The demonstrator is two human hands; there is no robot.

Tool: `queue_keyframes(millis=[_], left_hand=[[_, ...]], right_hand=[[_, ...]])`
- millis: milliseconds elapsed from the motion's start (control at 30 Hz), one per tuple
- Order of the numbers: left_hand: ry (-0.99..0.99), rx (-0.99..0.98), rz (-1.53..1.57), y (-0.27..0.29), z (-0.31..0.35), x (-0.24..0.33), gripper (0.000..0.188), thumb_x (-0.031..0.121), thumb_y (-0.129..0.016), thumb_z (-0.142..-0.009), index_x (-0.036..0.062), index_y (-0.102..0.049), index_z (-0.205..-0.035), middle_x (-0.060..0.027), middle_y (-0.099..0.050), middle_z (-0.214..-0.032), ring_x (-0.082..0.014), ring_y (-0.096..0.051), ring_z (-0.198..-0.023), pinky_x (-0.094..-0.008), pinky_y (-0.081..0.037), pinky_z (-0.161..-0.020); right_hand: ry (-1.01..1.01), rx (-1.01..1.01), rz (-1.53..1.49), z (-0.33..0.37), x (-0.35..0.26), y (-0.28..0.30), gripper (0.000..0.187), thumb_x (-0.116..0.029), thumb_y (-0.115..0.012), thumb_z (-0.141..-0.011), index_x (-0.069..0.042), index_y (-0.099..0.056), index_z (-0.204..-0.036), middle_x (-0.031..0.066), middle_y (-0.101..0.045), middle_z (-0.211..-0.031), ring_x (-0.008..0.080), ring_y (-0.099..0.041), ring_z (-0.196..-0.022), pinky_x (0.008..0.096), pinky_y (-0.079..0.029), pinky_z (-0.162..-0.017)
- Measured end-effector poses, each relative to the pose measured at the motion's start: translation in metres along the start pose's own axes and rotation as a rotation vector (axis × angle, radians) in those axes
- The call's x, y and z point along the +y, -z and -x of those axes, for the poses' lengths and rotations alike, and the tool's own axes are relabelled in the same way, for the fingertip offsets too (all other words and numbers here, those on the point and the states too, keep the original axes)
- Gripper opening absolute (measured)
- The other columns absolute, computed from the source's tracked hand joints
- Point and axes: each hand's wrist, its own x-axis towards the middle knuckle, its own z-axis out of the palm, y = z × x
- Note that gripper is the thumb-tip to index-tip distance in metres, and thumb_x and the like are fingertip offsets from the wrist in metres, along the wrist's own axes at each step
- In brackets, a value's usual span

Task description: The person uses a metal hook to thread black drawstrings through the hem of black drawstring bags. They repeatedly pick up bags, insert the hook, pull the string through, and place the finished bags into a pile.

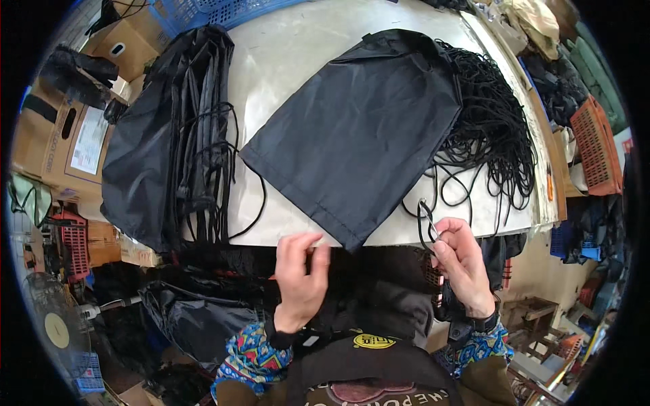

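A black fabric bag (359, 128) lies flat and slanted on the table, one stitched corner reaching over the near edge. Just left of that corner is my left hand (300, 277), fingers loosely curled and thumb apart, with nothing visible between them. My right hand (462, 264) pinches a thin metal threading needle (428, 218) at the table's edge, right of the bag. Black cord (421, 233) loops around the needle. A large tangle of black cords (497, 128) lies beside the bag, partly under its right side.
On the left of the pale table (291, 40) stands a stack of folded black bags (169, 142) with cords hanging from it. A blue crate (203, 12) sits at the far edge. Cardboard boxes (47, 149) and a fan (57, 330) are at the left, red crates (596, 145) at the right.
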Motion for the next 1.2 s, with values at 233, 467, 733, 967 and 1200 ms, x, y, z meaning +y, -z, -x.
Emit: queue_keyframes(millis=[233, 467, 733, 967, 1200], left_hand=[[0.745, -0.182, 0.815, -0.016, 0.006, 0.006, 0.023, 0.023, -0.058, -0.093, 0.0, -0.059, -0.096, -0.0022, -0.055, -0.066, -0.0065, -0.047, -0.042, -0.0193, -0.034, -0.035], [1.112, -0.224, 1.269, -0.029, -0.02, 0.016, 0.021, 0.02, -0.06, -0.091, 0.0007, -0.058, -0.098, 0.001, -0.057, -0.064, -0.0027, -0.037, -0.038, -0.0169, -0.027, -0.032], [0.833, -0.285, 1.156, -0.045, -0.042, 0.029, 0.01, 0.015, -0.063, -0.088, 0.0065, -0.058, -0.086, 0.0006, -0.057, -0.069, -0.0058, -0.044, -0.044, -0.0187, -0.03, -0.035], [0.503, -0.133, 0.949, -0.047, -0.035, 0.047, 0.012, 0.016, -0.056, -0.091, 0.0049, -0.051, -0.087, -0.004, -0.058, -0.076, -0.0065, -0.051, -0.052, -0.0194, -0.035, -0.039], [0.323, -0.227, 0.807, -0.029, -0.028, 0.069, 0.013, 0.012, -0.054, -0.092, 0.0005, -0.05, -0.091, -0.0079, -0.061, -0.085, -0.0073, -0.054, -0.058, -0.0192, -0.04, -0.044]], right_hand=[[-0.086, -0.026, -0.113, 0.003, 0.024, -0.02, 0.025, -0.02, -0.046, -0.099, -0.003, -0.054, -0.115, -0.0073, -0.043, -0.07, 0.0016, -0.037, -0.062, 0.0162, -0.03, -0.055], [0.172, 0.008, 0.019, 0.002, 0.046, -0.033, 0.027, -0.023, -0.051, -0.097, 0.001, -0.061, -0.103, -0.0032, -0.054, -0.078, 0.0041, -0.045, -0.073, 0.0205, -0.038, -0.065], [0.111, 0.031, 0.023, -0.001, 0.045, -0.028, 0.023, -0.017, -0.056, -0.093, 0.003, -0.062, -0.104, -0.0026, -0.06, -0.084, 0.0035, -0.05, -0.075, 0.0185, -0.041, -0.066], [0.357, 0.249, 0.104, -0.022, 0.042, -0.048, 0.024, -0.014, -0.069, -0.083, 0.005, -0.062, -0.095, 0.0042, -0.061, -0.073, 0.006, -0.051, -0.064, 0.0236, -0.043, -0.055], [0.47, 0.249, 0.386, -0.023, 0.026, -0.05, 0.013, -0.007, -0.066, -0.075, 0.003, -0.059, -0.077, 0.0126, -0.054, -0.064, 0.0225, -0.053, -0.054, 0.0341, -0.041, -0.051]])
